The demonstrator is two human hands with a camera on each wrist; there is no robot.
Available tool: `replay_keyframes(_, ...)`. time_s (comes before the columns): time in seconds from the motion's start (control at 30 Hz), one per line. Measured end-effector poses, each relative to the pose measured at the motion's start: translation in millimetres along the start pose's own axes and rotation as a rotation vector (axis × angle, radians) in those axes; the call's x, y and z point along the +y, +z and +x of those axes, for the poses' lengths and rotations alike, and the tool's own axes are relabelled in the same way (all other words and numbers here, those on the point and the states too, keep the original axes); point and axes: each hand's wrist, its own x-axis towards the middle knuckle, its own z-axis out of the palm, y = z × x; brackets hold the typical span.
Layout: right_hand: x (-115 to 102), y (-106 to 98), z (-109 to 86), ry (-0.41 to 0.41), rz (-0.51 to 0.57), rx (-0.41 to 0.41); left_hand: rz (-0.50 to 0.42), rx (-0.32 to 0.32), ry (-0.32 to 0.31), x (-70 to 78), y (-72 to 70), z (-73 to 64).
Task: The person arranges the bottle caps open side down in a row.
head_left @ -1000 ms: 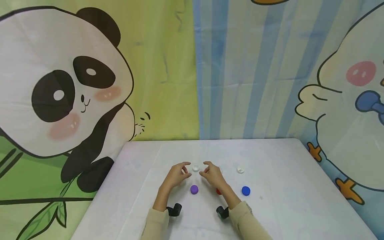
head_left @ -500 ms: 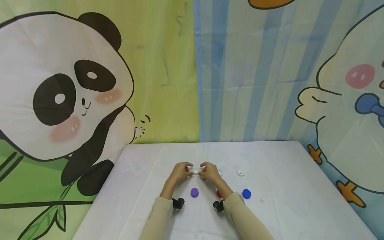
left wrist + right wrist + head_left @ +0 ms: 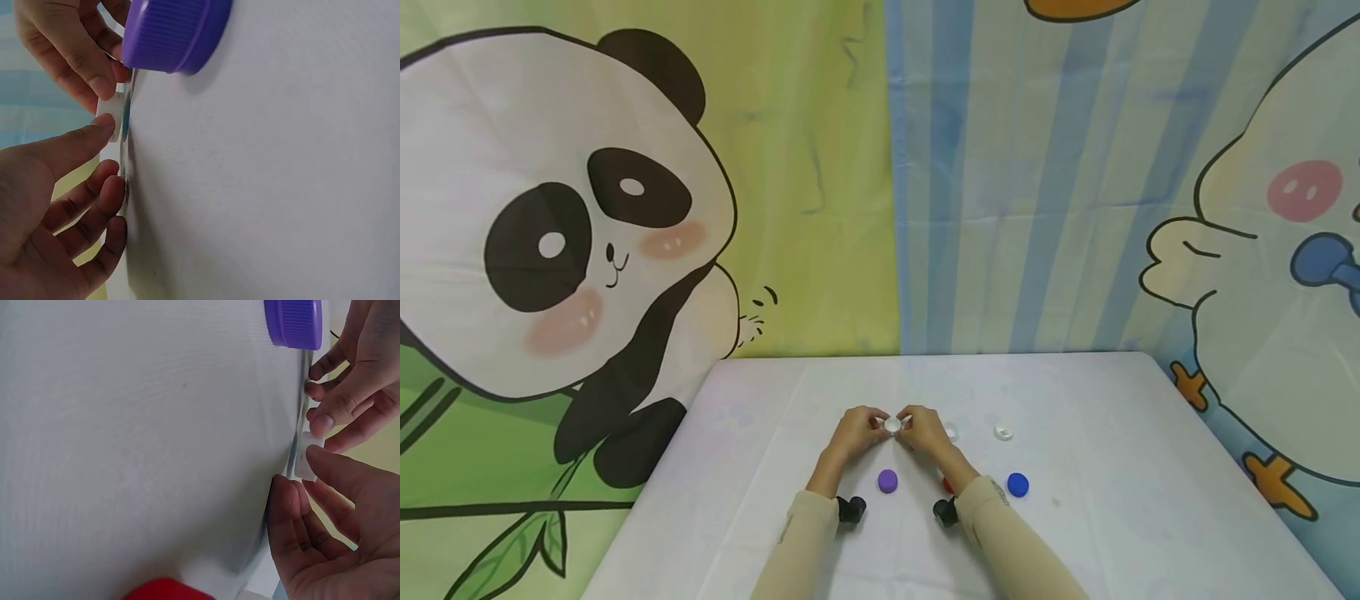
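A small white cap-like round piece (image 3: 892, 425) is pinched between both hands near the middle of the table. My left hand (image 3: 855, 431) holds its left side with thumb and fingers, and my right hand (image 3: 927, 431) holds its right side. In the left wrist view the white piece (image 3: 110, 117) shows its side wall between the two thumbs, close to the tabletop. The right wrist view shows the same piece (image 3: 309, 456) partly covered by fingertips. Nearer the person lies a purple ribbed bottle cap (image 3: 887, 481), apart from both hands.
A red cap (image 3: 947, 484) lies partly hidden behind the right forearm. To its right is a blue cap (image 3: 1018, 484). Farther back are a white round piece (image 3: 1003, 432) and a pale ring-like piece (image 3: 952, 431) beside the right hand. Printed curtains stand behind the white table (image 3: 1112, 467).
Both hands have come inward from either side of the white round piece and taken hold of it. The other caps stay in their places.
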Motion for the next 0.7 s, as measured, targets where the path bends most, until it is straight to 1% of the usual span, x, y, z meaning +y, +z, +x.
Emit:
replay_keyframes(0.1, -1, -5, -1.9, -0.027, -0.001, -0.007, -0.021, 0.007, 0.023, 1.1, -0.8, -1.1)
replay_keyframes(0.27, -7, -23, -4.4, -0.096, 0.019, 0.003, -0.025, 0.051, 0.118, 8.3, -8.3, -1.4)
replay_keyframes(0.37, -13, -37, -6.7, -0.136, 0.029, 0.008, -0.037, 0.084, 0.162, 18.3, -16.9, -3.0)
replay_keyframes(0.5, -20, -56, -13.1, -0.205, 0.056, 0.019, -0.051, 0.151, 0.223, 34.7, -29.4, -8.3)
replay_keyframes(0.7, -32, -86, -31.3, -0.352, 0.106, 0.078, -0.086, 0.26, 0.367, 62.9, -48.1, -19.6)
